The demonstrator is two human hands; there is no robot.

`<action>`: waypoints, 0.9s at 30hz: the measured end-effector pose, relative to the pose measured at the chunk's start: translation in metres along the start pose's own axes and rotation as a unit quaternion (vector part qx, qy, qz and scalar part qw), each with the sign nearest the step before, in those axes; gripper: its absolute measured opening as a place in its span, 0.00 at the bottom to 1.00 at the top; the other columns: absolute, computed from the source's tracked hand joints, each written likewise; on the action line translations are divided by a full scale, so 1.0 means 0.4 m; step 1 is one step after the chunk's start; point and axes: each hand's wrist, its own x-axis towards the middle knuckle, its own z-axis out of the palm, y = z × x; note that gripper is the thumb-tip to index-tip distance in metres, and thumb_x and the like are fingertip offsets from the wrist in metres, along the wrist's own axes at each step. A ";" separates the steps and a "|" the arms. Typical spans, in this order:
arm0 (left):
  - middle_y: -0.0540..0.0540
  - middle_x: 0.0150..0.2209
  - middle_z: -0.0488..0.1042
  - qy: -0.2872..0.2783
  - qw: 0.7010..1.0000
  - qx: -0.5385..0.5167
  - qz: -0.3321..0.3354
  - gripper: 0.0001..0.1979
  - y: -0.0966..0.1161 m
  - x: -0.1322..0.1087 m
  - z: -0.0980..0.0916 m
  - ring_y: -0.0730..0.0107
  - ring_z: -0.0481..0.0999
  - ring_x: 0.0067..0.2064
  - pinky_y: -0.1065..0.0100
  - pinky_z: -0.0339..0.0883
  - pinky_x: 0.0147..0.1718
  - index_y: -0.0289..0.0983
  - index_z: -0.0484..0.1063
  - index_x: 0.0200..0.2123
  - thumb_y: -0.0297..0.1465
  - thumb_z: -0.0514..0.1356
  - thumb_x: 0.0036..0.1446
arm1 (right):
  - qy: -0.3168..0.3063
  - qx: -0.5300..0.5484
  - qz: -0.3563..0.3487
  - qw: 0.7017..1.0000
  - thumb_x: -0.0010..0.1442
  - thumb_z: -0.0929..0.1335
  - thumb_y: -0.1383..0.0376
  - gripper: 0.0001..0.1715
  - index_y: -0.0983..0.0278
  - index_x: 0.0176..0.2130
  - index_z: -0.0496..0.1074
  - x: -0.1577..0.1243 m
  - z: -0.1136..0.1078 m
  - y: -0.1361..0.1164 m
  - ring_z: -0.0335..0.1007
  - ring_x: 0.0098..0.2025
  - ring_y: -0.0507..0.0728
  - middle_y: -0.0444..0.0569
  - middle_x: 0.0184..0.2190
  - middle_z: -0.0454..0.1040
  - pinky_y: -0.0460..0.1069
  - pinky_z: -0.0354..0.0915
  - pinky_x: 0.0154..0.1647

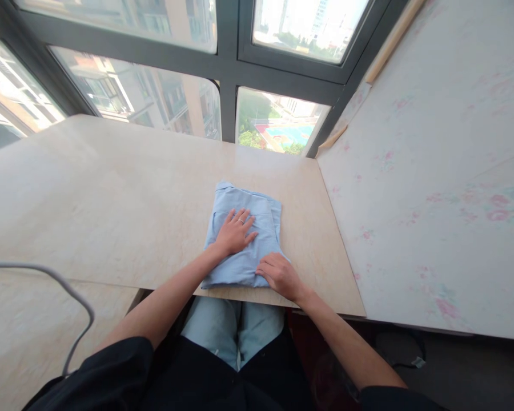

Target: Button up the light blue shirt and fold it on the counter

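A light blue folded shirt lies on the beige window ledge in front of me. My left hand rests flat on the middle of the shirt, fingers spread, with a ring on one finger. At the shirt's near right corner, my right hand has its fingers curled together against the cloth. The fingertips appear to pinch the fabric there. Under the right side of the fold, another layer of the same cloth sticks out.
Grey-framed windows stand along the far edge of the ledge. To the right is a wall with flowered paper. A grey cable curves over the surface at the left. My legs are below the ledge's near edge.
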 end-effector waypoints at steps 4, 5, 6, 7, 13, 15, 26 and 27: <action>0.34 0.67 0.59 -0.007 1.000 0.016 0.010 0.30 -0.002 0.000 -0.003 0.52 0.52 0.70 0.49 0.39 0.68 0.32 0.62 0.64 0.45 0.46 0.67 | 0.006 -0.001 0.005 1.000 0.70 0.61 0.65 0.15 0.63 0.35 0.74 -0.017 -0.019 0.002 0.65 0.37 0.56 0.50 0.33 0.74 0.51 0.59 0.41; 0.35 0.67 0.59 -0.007 1.000 0.018 0.010 0.30 -0.002 0.000 -0.003 0.52 0.52 0.70 0.49 0.39 0.68 0.33 0.62 0.64 0.45 0.46 0.67 | 0.007 0.000 0.006 1.000 0.70 0.61 0.65 0.15 0.63 0.35 0.74 -0.020 -0.021 0.002 0.65 0.37 0.56 0.49 0.33 0.74 0.51 0.59 0.41; 0.36 0.67 0.59 -0.006 1.000 0.018 0.009 0.30 -0.002 0.000 -0.002 0.53 0.52 0.70 0.49 0.39 0.68 0.34 0.62 0.64 0.46 0.46 0.67 | 0.007 0.001 0.005 1.000 0.70 0.61 0.65 0.15 0.63 0.35 0.74 -0.023 -0.022 0.002 0.65 0.37 0.56 0.49 0.33 0.74 0.51 0.58 0.40; 0.37 0.67 0.59 -0.005 1.000 0.018 0.007 0.29 -0.002 0.000 -0.002 0.53 0.52 0.70 0.49 0.39 0.68 0.35 0.62 0.64 0.46 0.46 0.67 | 0.007 0.000 0.005 1.000 0.70 0.61 0.66 0.15 0.63 0.35 0.74 -0.024 -0.022 0.002 0.65 0.37 0.56 0.49 0.33 0.74 0.51 0.58 0.40; 0.36 0.67 0.59 0.001 1.000 0.005 0.005 0.29 0.001 0.001 -0.002 0.53 0.53 0.69 0.49 0.39 0.68 0.35 0.63 0.63 0.45 0.46 0.67 | 0.011 -0.003 0.018 1.000 0.70 0.62 0.65 0.14 0.63 0.37 0.74 -0.023 -0.023 -0.023 0.66 0.38 0.57 0.51 0.35 0.74 0.51 0.60 0.42; 0.37 0.66 0.60 0.001 1.000 0.008 0.004 0.29 0.002 0.001 -0.003 0.53 0.53 0.69 0.49 0.39 0.68 0.35 0.63 0.63 0.45 0.46 0.67 | 0.023 0.010 0.017 1.000 0.70 0.62 0.64 0.13 0.63 0.41 0.74 -0.027 -0.027 -0.040 0.67 0.40 0.57 0.52 0.38 0.75 0.52 0.61 0.43; 0.37 0.66 0.60 0.000 1.000 0.009 0.002 0.29 0.003 0.001 -0.004 0.53 0.53 0.69 0.50 0.39 0.68 0.35 0.63 0.63 0.45 0.46 0.67 | -0.036 -0.007 -0.006 0.999 0.66 0.66 0.59 0.11 0.64 0.42 0.74 -0.028 -0.015 -0.072 0.67 0.41 0.60 0.52 0.39 0.75 0.53 0.62 0.43; 0.37 0.66 0.60 -0.001 1.000 0.009 0.002 0.29 0.003 0.001 -0.004 0.53 0.53 0.69 0.50 0.39 0.68 0.35 0.63 0.63 0.45 0.46 0.67 | -0.036 -0.011 -0.006 0.999 0.66 0.66 0.61 0.10 0.64 0.41 0.74 -0.029 -0.014 -0.071 0.67 0.41 0.59 0.52 0.39 0.75 0.53 0.62 0.43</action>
